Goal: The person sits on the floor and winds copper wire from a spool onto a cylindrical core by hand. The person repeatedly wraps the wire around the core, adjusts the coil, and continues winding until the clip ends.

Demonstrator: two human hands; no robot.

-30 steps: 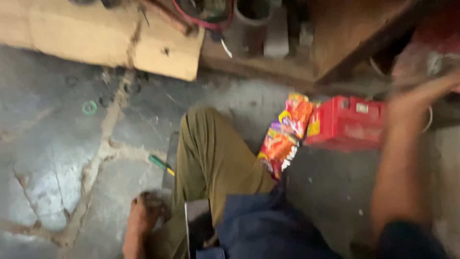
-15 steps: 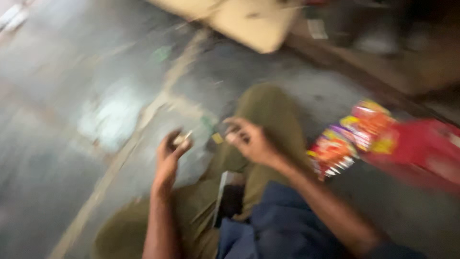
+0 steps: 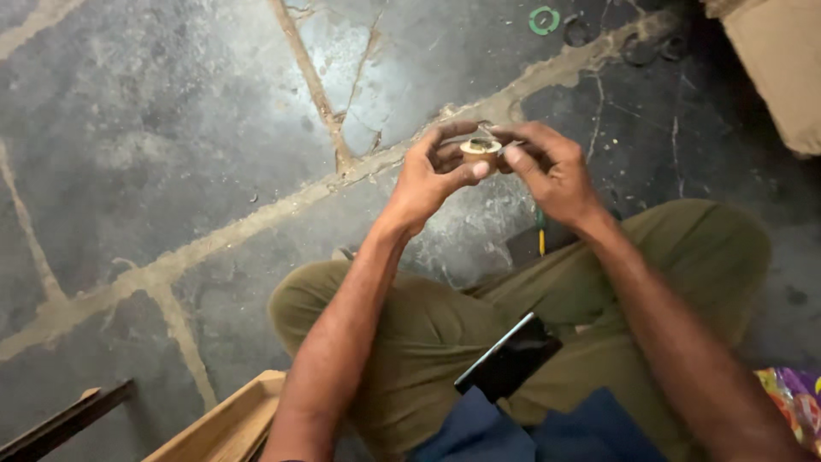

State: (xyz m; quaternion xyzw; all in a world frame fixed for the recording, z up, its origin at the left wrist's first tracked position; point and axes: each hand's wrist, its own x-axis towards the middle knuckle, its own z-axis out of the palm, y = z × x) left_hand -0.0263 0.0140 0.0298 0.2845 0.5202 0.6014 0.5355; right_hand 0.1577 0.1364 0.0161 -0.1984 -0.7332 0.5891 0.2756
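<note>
— Both hands have come together since half a second ago?
— Yes. Left hand pinches one small round brass part in curled fingers; right hand closes on its other side, above the cracked floor.
— Anything else?
— One phone on the lap, one green ring, one screwdriver.

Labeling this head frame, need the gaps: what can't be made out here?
- Small round tan part: underside hidden by the left hand and right hand pinching it.
- Green-and-yellow tool: mostly behind the right wrist.
- Colourful packet: cut off by the right edge.
- Green ring: too small to identify.
</note>
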